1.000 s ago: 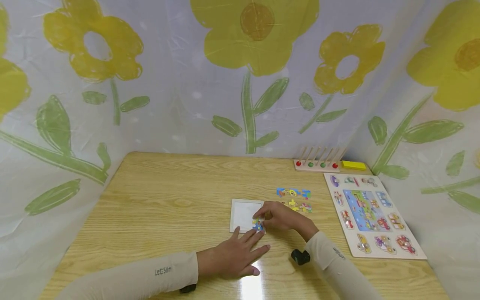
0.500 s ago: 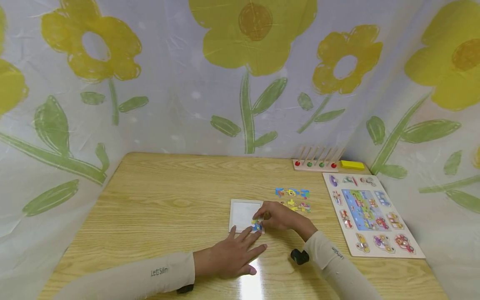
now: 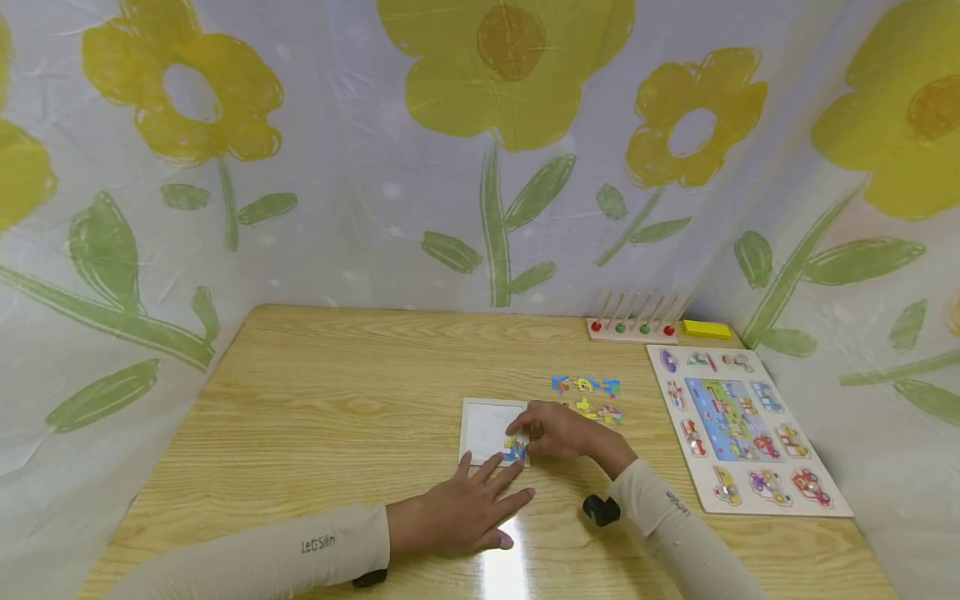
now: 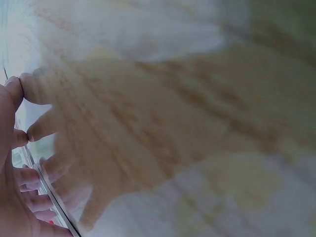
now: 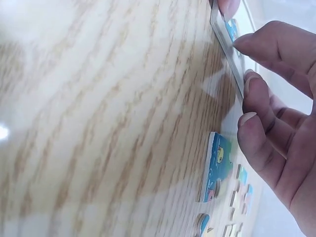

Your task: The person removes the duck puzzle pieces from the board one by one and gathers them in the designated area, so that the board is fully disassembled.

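Observation:
A small white puzzle tray [image 3: 483, 429] lies on the wooden table, with a few colourful jigsaw pieces [image 3: 513, 450] in its near right corner. My left hand [image 3: 468, 508] is spread flat, its fingertips on the tray's near edge and by those pieces. In the left wrist view, the left hand [image 4: 12, 163] shows at the left border above the glossy tabletop. From the right, my right hand [image 3: 558, 431] reaches over the tray's side, thumb and forefinger curled around a puzzle piece at the corner. In the right wrist view, the right hand [image 5: 281, 94] partly hides that piece.
Loose puzzle pieces [image 3: 588, 386] lie in rows right of the tray. Further right is a large knob puzzle board [image 3: 738, 425]. At the back right stand a pegged rack [image 3: 632, 331] with red and green beads and a yellow block [image 3: 707, 330]. Flowered cloth hangs behind.
My left hand has shifted slightly left. The right hand stays at the tray's corner with barely any finger movement.

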`<action>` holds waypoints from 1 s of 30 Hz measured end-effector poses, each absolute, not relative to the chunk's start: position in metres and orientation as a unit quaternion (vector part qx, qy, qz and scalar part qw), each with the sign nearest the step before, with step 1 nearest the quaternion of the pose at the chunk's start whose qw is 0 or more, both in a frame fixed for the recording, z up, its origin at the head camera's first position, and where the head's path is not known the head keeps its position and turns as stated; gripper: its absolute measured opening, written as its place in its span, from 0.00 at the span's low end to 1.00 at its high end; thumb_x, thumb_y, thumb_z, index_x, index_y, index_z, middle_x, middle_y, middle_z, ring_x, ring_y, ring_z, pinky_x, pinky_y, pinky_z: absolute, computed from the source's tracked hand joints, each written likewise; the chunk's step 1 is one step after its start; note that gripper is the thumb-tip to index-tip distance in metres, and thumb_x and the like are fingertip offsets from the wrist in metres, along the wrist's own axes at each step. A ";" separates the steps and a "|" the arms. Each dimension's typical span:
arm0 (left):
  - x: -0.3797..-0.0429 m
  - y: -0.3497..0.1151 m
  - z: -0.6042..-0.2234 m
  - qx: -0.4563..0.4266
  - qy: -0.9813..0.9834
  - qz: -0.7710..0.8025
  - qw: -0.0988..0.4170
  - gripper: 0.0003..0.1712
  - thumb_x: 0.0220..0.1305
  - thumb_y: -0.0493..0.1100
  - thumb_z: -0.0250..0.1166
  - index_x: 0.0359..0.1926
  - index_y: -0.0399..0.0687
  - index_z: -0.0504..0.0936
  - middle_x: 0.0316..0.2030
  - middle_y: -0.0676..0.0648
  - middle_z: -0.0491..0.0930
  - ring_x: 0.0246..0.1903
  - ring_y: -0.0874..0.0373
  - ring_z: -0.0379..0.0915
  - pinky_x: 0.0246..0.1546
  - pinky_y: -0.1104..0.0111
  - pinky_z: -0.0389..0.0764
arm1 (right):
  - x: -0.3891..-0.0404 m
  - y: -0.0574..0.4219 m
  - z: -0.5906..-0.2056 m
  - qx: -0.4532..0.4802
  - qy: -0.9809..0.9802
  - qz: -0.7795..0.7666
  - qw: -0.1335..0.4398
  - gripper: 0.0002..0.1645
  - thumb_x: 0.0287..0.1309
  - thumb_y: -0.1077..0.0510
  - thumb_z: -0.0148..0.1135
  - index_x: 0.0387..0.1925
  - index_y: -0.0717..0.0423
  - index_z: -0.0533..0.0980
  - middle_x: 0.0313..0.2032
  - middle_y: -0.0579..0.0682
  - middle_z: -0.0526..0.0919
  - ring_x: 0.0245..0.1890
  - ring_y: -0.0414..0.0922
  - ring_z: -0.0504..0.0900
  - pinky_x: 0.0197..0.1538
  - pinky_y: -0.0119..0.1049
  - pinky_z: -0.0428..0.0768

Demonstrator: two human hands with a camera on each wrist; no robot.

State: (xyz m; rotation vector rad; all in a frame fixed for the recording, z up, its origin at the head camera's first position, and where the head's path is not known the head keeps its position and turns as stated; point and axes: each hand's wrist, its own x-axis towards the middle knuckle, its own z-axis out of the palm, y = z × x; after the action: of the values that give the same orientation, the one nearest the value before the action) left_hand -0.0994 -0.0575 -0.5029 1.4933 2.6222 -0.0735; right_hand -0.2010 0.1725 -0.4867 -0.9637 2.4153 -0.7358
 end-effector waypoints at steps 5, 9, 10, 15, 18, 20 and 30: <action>-0.099 -0.057 -0.505 0.496 0.866 -0.034 0.051 0.37 0.76 0.69 0.37 0.78 0.60 0.58 0.78 0.42 0.54 0.73 0.39 0.58 0.58 0.37 0.73 | -0.201 0.173 -0.488 -0.344 0.878 -0.262 0.206 0.19 0.58 0.62 0.70 0.52 0.53 0.84 0.42 0.45 0.80 0.43 0.42 0.77 0.46 0.34 0.77; -0.099 -0.057 -0.504 0.495 0.867 -0.031 0.055 0.37 0.77 0.68 0.37 0.78 0.60 0.58 0.78 0.42 0.54 0.73 0.39 0.57 0.59 0.37 0.72 | -0.199 0.174 -0.488 -0.338 0.885 -0.256 0.191 0.17 0.57 0.61 0.70 0.49 0.52 0.85 0.43 0.45 0.81 0.44 0.43 0.78 0.48 0.35 0.77; -0.099 -0.056 -0.504 0.494 0.867 -0.029 0.057 0.37 0.77 0.68 0.37 0.78 0.60 0.58 0.78 0.42 0.54 0.74 0.39 0.57 0.59 0.37 0.72 | -0.199 0.174 -0.488 -0.336 0.886 -0.257 0.190 0.16 0.57 0.61 0.70 0.49 0.52 0.85 0.43 0.45 0.81 0.45 0.43 0.78 0.48 0.36 0.77; -0.099 -0.056 -0.505 0.494 0.867 -0.021 0.063 0.37 0.77 0.68 0.38 0.78 0.59 0.58 0.78 0.42 0.54 0.74 0.38 0.57 0.59 0.36 0.71 | -0.198 0.174 -0.488 -0.335 0.884 -0.262 0.194 0.16 0.57 0.62 0.70 0.48 0.53 0.85 0.44 0.46 0.81 0.46 0.44 0.78 0.50 0.39 0.78; -0.099 -0.057 -0.505 0.497 0.866 -0.016 0.061 0.37 0.77 0.68 0.38 0.78 0.58 0.58 0.78 0.41 0.54 0.73 0.38 0.57 0.58 0.36 0.72 | -0.199 0.172 -0.489 -0.334 0.884 -0.259 0.196 0.16 0.57 0.62 0.69 0.48 0.53 0.84 0.44 0.46 0.81 0.46 0.43 0.78 0.50 0.39 0.78; -0.099 -0.057 -0.506 0.498 0.865 -0.013 0.058 0.37 0.77 0.67 0.39 0.78 0.58 0.58 0.78 0.41 0.54 0.73 0.37 0.57 0.58 0.36 0.72 | -0.200 0.172 -0.489 -0.335 0.886 -0.255 0.194 0.16 0.57 0.62 0.69 0.48 0.53 0.84 0.44 0.46 0.81 0.45 0.43 0.78 0.49 0.38 0.78; -0.099 -0.057 -0.504 0.498 0.866 -0.012 0.054 0.37 0.77 0.68 0.39 0.77 0.58 0.59 0.77 0.41 0.55 0.73 0.37 0.58 0.57 0.36 0.72 | -0.199 0.172 -0.487 -0.338 0.884 -0.261 0.190 0.14 0.56 0.63 0.70 0.45 0.54 0.83 0.42 0.47 0.80 0.43 0.43 0.77 0.47 0.38 0.78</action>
State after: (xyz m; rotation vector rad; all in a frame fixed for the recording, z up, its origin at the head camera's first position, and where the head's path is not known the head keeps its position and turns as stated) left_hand -0.0989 -0.0570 -0.5043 1.5117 2.6286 -0.0364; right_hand -0.1986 0.1718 -0.4867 -0.9506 2.4831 -0.7346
